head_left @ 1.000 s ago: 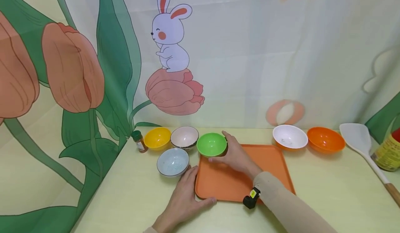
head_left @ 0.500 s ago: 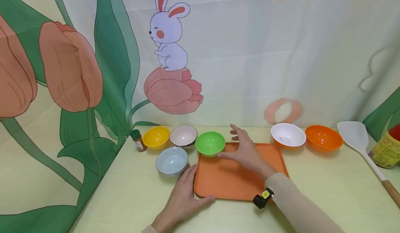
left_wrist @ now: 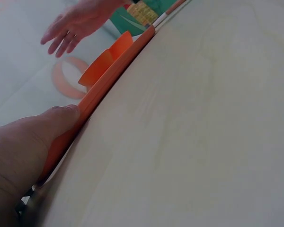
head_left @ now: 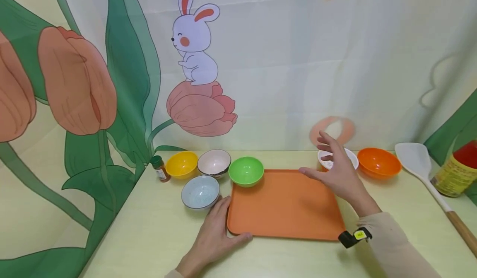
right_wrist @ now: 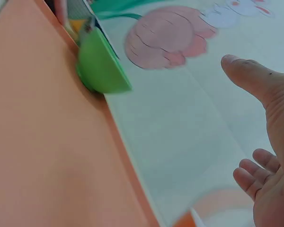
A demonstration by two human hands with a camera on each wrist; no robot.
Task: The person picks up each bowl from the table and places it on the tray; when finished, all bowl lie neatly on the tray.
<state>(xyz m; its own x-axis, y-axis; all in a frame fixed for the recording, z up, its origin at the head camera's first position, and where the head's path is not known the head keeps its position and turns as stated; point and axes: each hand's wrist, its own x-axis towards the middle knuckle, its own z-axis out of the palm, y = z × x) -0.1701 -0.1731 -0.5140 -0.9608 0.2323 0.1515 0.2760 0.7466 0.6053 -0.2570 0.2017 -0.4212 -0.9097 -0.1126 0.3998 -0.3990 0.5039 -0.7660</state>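
An orange tray (head_left: 285, 205) lies on the table, with a green bowl (head_left: 246, 172) on its back left corner. At the tray's front left corner rests my left hand (head_left: 214, 234), fingers along the left edge and thumb against the front rim. A pale blue bowl (head_left: 200, 192) sits just beyond those fingertips. My right hand (head_left: 340, 172) is in the air over the tray's right side, fingers spread and holding nothing. Behind it a white bowl (head_left: 351, 158) is partly hidden. To the right of that stands an orange bowl (head_left: 379, 163).
At the back left are a yellow bowl (head_left: 181, 165), a pinkish-white bowl (head_left: 214, 162) and a small green-capped bottle (head_left: 160, 169). On the right lie a white spatula (head_left: 413, 158) with a wooden handle and a yellow-labelled container (head_left: 455, 174). A printed curtain (head_left: 275, 62) hangs behind the table.
My right hand has let go of the green bowl and moved right, to in front of the white bowl. The green bowl stays on the tray corner; my left hand keeps its place.
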